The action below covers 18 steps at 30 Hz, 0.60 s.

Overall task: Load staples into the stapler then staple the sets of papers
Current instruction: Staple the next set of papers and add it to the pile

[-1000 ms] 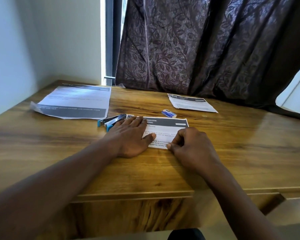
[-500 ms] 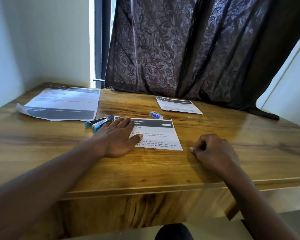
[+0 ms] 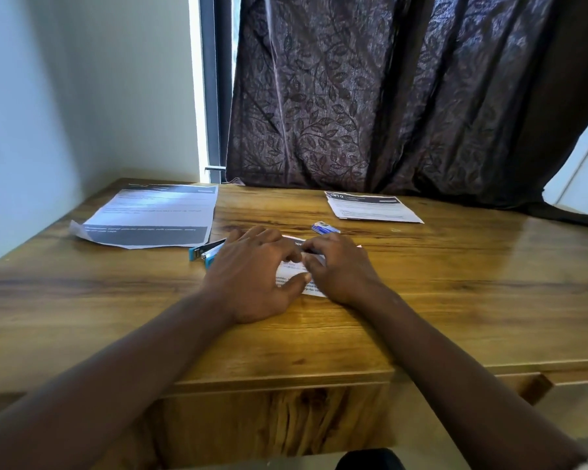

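A small set of printed papers (image 3: 288, 277) lies on the wooden table (image 3: 455, 300) in front of me. My left hand (image 3: 252, 273) covers its left part, thumb and fingers pressed on the sheet. My right hand (image 3: 340, 269) covers its right part, with curled fingertips pinching the paper near the dark header. The fingertips of both hands almost meet. A blue stapler (image 3: 206, 251) lies just left of my left hand, hinged open in a V. A small blue box of staples (image 3: 325, 228) sits just beyond my right hand.
A large printed sheet (image 3: 153, 215) lies at the back left with a curled near corner. Another small paper set (image 3: 370, 206) rests at the back right. A dark patterned curtain (image 3: 370, 96) hangs behind the table. The table's front edge is close to me.
My right hand moved left from the bare table onto the paper set and closed on it. My left hand stayed on the paper, fingers now more curled. The camera view shifted.
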Available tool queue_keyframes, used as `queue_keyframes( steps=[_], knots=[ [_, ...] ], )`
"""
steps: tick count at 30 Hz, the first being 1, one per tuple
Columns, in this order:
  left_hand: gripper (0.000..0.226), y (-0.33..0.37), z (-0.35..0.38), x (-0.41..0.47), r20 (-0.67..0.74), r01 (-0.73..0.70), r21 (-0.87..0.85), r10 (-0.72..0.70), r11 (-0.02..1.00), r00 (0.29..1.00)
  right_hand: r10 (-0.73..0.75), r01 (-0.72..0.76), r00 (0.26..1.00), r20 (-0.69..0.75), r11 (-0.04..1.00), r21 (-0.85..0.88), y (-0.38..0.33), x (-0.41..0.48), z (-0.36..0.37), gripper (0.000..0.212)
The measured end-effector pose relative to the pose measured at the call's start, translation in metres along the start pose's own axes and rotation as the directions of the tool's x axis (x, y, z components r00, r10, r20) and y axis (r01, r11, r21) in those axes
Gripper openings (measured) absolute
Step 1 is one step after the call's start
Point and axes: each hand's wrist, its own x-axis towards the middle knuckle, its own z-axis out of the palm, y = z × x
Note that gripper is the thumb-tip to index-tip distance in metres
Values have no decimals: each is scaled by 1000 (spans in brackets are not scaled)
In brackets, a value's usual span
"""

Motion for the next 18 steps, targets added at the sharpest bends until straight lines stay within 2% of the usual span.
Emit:
queue_keyframes(
  steps=[2,4,10,18],
  knots=[
    [24,16,-1,-2,-69,7,-76,-12,997,998,11,-11,1000,-3,999,-49,1,1,3,38],
    [19,27,0,-2,-36,58,-88,-62,994,997,20,-21,1000,-18,997,-69,3,1,4,38],
    [23,26,1,0,77,219,-139,-210,966,975,50,-52,998,-39,998,-47,3,0,6,37],
    [25,7,-6,-6,50,375,-90,-372,923,927,47,-49,998,-28,996,-74,3,0,5,39]
  ],
)
